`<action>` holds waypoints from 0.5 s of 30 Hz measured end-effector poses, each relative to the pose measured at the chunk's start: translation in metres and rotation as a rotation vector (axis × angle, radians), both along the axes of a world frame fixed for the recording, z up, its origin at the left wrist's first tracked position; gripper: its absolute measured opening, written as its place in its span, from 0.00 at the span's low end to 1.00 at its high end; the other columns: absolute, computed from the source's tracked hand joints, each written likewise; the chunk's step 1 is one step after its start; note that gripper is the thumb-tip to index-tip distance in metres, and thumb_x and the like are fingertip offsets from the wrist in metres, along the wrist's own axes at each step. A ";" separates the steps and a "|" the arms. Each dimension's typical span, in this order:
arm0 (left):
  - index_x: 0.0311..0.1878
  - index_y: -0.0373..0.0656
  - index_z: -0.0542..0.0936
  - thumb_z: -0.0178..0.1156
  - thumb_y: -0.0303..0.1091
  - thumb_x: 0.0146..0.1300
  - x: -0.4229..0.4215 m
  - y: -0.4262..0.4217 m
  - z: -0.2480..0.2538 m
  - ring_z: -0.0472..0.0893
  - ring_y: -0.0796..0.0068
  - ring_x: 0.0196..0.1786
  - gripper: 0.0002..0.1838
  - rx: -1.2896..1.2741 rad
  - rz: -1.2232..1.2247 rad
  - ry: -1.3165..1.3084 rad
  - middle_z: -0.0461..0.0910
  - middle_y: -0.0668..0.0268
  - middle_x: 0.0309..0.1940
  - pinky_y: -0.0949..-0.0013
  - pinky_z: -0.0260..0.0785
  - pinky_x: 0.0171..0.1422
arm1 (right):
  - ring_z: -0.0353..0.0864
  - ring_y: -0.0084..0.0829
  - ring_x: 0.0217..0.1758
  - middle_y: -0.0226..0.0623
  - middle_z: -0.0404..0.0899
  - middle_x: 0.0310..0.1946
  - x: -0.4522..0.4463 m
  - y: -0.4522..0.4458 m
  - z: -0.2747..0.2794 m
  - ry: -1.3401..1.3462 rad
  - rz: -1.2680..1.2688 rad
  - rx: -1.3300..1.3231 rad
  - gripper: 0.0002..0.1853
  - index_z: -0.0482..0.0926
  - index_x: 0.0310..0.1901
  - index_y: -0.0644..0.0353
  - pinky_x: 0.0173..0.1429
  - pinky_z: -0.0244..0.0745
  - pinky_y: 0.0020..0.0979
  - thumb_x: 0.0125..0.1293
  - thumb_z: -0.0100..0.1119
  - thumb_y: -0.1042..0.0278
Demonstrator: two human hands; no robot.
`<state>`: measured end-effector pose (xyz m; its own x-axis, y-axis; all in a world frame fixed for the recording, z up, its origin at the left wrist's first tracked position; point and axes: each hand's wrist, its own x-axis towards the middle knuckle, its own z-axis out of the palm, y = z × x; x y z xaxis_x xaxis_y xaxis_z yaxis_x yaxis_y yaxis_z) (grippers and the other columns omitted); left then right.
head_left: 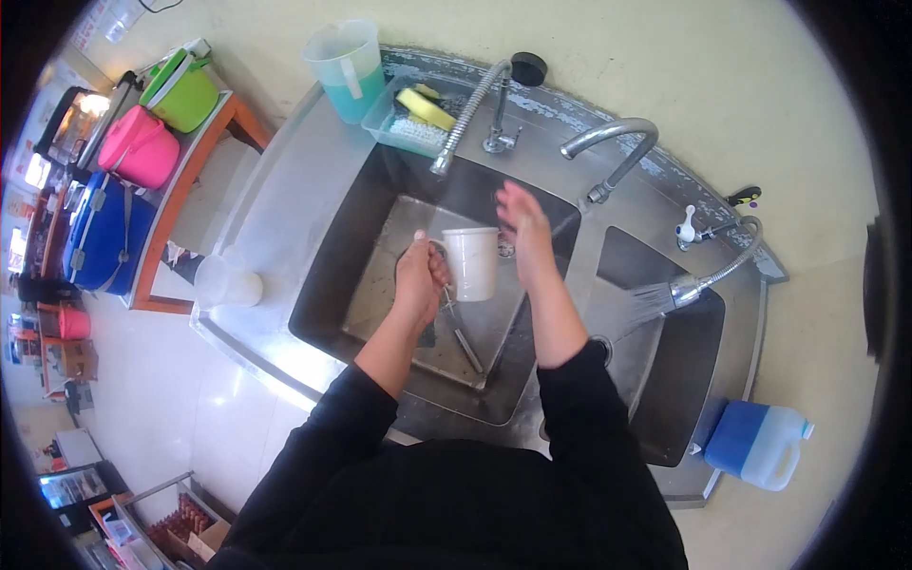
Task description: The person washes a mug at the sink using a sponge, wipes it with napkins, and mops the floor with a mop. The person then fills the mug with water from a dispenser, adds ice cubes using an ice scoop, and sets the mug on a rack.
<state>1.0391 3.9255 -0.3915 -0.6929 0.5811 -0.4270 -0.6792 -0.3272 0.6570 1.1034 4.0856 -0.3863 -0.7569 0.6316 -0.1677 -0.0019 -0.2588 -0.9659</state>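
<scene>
Over the left sink basin [318, 294], my left hand [418, 277] is closed round the handle side of a white mug [472, 268], which it keeps upright. To the mug's right is my right hand [525, 233], raised with its fingers stretched out and a little blurred; nothing shows in it. Below the mug, a metal-handled utensil [467, 351] lies in a shallow metal tray [408, 211] inside the basin; the mug and my left hand hide its upper end.
Water sprays from a hose faucet [684, 291] into the right basin [679, 380]. Two more faucets [616, 142] [499, 141] rise behind. A sponge container [389, 128], a pitcher [347, 76], a clear cup [228, 283] and a blue-liquid jug [757, 442] stand around the counter.
</scene>
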 end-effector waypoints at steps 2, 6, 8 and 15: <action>0.27 0.46 0.63 0.42 0.43 0.68 0.014 0.018 0.011 0.58 0.80 0.20 0.15 0.061 -0.090 -0.007 0.57 0.73 0.17 0.74 0.55 0.26 | 0.65 0.35 0.57 0.41 0.64 0.56 0.038 -0.016 -0.014 -0.107 -0.094 0.261 0.33 0.52 0.63 0.58 0.59 0.60 0.39 0.62 0.51 0.53; 0.26 0.47 0.61 0.42 0.42 0.68 0.060 0.070 0.018 0.57 0.81 0.19 0.15 0.147 -0.324 -0.014 0.56 0.74 0.17 0.74 0.54 0.25 | 0.66 0.31 0.54 0.43 0.65 0.53 0.100 -0.012 -0.024 -0.163 -0.376 0.514 0.32 0.52 0.63 0.58 0.57 0.61 0.31 0.61 0.55 0.59; 0.25 0.47 0.61 0.43 0.43 0.67 0.087 0.097 0.019 0.57 0.81 0.19 0.15 0.135 -0.399 0.007 0.56 0.74 0.17 0.75 0.54 0.25 | 0.67 0.29 0.52 0.42 0.65 0.53 0.132 0.013 -0.035 -0.115 -0.479 0.419 0.32 0.52 0.64 0.58 0.56 0.62 0.28 0.63 0.53 0.58; 0.27 0.47 0.62 0.44 0.45 0.67 0.163 0.155 0.003 0.56 0.82 0.20 0.15 0.123 -0.551 0.026 0.56 0.75 0.17 0.76 0.51 0.23 | 0.66 0.28 0.54 0.39 0.67 0.53 0.216 0.034 -0.010 -0.205 -0.619 0.430 0.27 0.57 0.62 0.64 0.58 0.60 0.26 0.67 0.44 0.56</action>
